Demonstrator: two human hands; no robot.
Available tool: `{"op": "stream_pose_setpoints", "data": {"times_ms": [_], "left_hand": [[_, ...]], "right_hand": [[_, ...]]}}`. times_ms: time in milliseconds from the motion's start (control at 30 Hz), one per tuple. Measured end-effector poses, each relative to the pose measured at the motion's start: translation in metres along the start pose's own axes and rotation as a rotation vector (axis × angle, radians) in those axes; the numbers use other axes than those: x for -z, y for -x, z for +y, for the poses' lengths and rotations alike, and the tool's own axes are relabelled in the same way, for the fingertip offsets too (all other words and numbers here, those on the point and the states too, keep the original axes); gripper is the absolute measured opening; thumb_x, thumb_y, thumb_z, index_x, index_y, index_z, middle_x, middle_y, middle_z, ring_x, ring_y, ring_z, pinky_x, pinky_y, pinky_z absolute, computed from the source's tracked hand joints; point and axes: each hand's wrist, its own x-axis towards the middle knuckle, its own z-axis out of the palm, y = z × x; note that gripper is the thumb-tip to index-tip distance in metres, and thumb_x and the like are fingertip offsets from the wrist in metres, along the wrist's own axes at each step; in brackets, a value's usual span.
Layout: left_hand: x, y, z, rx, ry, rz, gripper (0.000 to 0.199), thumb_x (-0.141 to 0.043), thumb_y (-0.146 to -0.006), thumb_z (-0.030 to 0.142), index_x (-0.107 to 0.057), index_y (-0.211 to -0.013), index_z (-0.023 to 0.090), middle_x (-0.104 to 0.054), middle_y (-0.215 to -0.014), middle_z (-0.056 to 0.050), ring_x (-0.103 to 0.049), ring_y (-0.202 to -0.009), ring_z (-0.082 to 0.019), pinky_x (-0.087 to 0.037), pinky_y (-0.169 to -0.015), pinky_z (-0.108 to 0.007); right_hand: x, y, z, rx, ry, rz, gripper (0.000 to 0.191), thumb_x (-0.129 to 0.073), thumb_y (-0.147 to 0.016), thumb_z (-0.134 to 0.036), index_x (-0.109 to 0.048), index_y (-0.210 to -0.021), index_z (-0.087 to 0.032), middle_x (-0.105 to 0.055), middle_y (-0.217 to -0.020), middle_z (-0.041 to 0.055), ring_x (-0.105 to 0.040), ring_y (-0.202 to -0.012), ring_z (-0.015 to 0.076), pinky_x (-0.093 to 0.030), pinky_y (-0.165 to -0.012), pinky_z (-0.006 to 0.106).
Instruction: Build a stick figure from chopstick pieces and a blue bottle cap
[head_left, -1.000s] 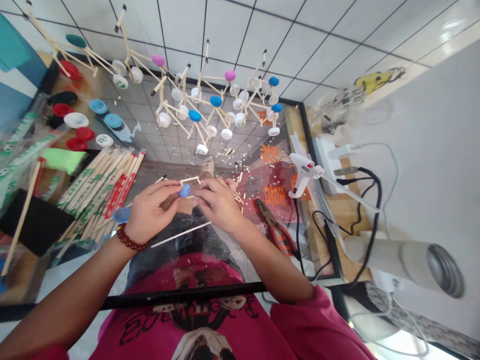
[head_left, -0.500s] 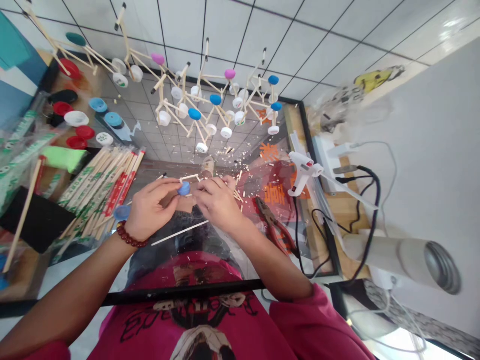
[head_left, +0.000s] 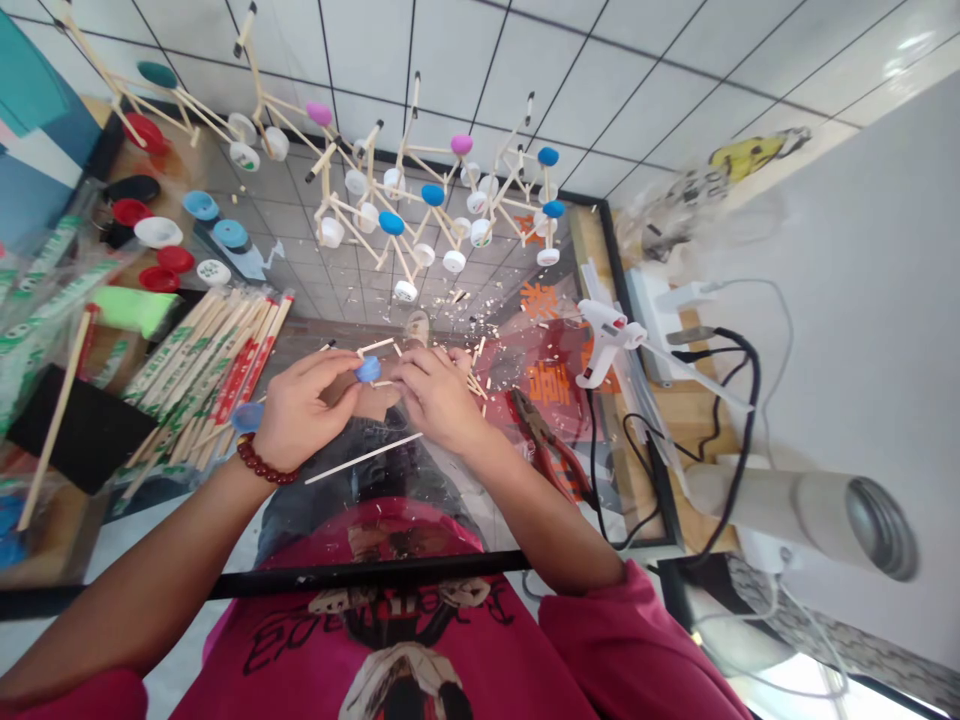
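Observation:
My left hand (head_left: 309, 408), a bead bracelet at its wrist, pinches a blue bottle cap (head_left: 368, 370) between thumb and fingers. Thin wooden sticks (head_left: 377, 346) run from beside the cap to my right hand (head_left: 441, 398), forming a small frame. Its fingers are closed on the frame's right end, and they hide how the sticks join there. Beneath the hands lies a small piece of brown card (head_left: 375, 402). One loose pale stick (head_left: 364, 458) rests on the glass nearer to me.
Stick models with cap wheels (head_left: 391, 223) stand along the far side. Wrapped chopsticks (head_left: 202, 375) and loose caps (head_left: 158, 233) lie at left. Red-handled pliers (head_left: 551, 445), a white glue gun (head_left: 609, 340) and black cables (head_left: 637, 480) are at right. Wood scraps (head_left: 480, 310) litter the glass table.
The blue cap and stick frame have tilted slightly, and the lower stick by the cap shows more clearly. Both hands keep their hold in nearly the same place.

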Motion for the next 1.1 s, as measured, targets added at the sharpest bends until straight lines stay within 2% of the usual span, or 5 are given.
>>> {"op": "stream_pose_setpoints", "data": {"times_ms": [133,400,633,833,1100], "left_hand": [[-0.001,0.001,-0.001,-0.024,-0.007,0.011,0.021,-0.074,-0.094,0.018,-0.083,-0.112,0.024,-0.089,-0.115,-0.007,-0.086,-0.107,-0.026,-0.069,-0.103,-0.038],[-0.001,-0.001,0.002,-0.019,-0.033,0.036,0.023,-0.073,-0.093,0.017,-0.083,-0.113,0.023,-0.089,-0.116,-0.007,-0.086,-0.105,-0.026,-0.070,-0.100,-0.038],[-0.001,-0.001,0.002,-0.010,-0.025,0.035,0.025,-0.072,-0.093,0.017,-0.084,-0.113,0.024,-0.089,-0.116,-0.006,-0.086,-0.104,-0.026,-0.070,-0.100,-0.038],[0.000,-0.001,0.002,0.015,-0.024,0.022,0.024,-0.071,-0.095,0.019,-0.084,-0.114,0.026,-0.089,-0.118,-0.005,-0.086,-0.106,-0.026,-0.070,-0.102,-0.038],[0.001,-0.002,0.003,0.058,-0.015,-0.008,0.024,-0.071,-0.094,0.019,-0.084,-0.112,0.027,-0.089,-0.119,-0.005,-0.086,-0.107,-0.026,-0.070,-0.103,-0.040]], "right_hand": [[0.000,-0.001,-0.001,-0.039,0.005,-0.018,0.028,-0.052,-0.113,-0.015,-0.078,-0.122,-0.025,-0.077,-0.129,0.0077,-0.061,-0.121,0.0258,-0.025,-0.108,0.042],[-0.008,-0.001,0.003,-0.049,0.018,0.038,0.030,-0.053,-0.111,-0.015,-0.080,-0.119,-0.027,-0.078,-0.120,0.0066,-0.065,-0.116,0.0266,-0.030,-0.105,0.041],[-0.012,0.000,0.006,-0.010,0.002,0.101,0.029,-0.054,-0.114,-0.020,-0.081,-0.116,-0.031,-0.079,-0.119,0.0038,-0.066,-0.114,0.0255,-0.033,-0.107,0.043],[-0.016,-0.002,0.006,-0.002,-0.009,0.121,0.027,-0.056,-0.114,-0.021,-0.081,-0.118,-0.030,-0.079,-0.119,0.0041,-0.066,-0.113,0.0247,-0.033,-0.109,0.043],[-0.012,-0.004,0.001,0.006,0.059,0.076,0.034,-0.054,-0.112,-0.016,-0.082,-0.122,-0.032,-0.078,-0.120,0.0044,-0.066,-0.114,0.0240,-0.034,-0.111,0.043]]}}
